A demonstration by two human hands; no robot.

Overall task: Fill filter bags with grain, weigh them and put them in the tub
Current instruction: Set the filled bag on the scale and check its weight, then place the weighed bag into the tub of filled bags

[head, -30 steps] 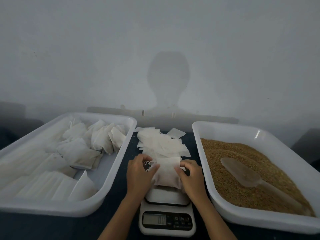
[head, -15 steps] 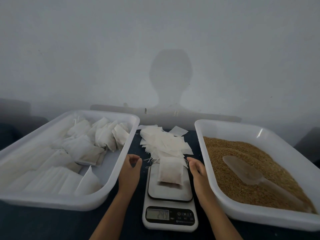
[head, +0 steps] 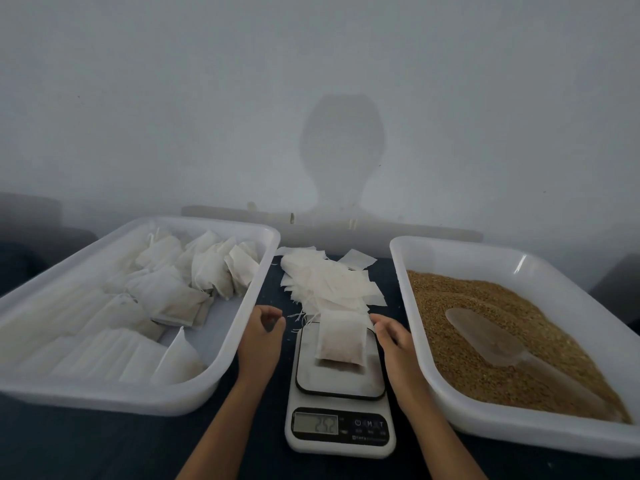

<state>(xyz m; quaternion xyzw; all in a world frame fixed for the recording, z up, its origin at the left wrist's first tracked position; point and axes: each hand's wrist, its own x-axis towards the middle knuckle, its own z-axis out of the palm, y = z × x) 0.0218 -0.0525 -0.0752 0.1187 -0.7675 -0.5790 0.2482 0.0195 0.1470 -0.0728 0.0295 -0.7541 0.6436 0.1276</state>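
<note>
Bag [head: 341, 337] of grain lay flat on the scale [head: 341, 393] — untouched. Left hand [head: 260, 336] and right hand [head: 393, 337] flanked it, fingers loosely curled, holding nothing. Filled bags sat in the left tub [head: 242, 306]; grain [head: 485, 334] filled the right tub [head: 519, 431].

Plain pale wall [head: 173, 98] with a head-shaped shadow [head: 343, 150]; dark tabletop [head: 86, 445] below; dim, flat light

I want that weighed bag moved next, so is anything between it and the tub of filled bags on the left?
Only the left hand, which rests between the scale and the tub. The filled bag lies free on the scale's platform; the tub's near-right corner shows bare floor, though the bag must be lifted over the rim.
</note>
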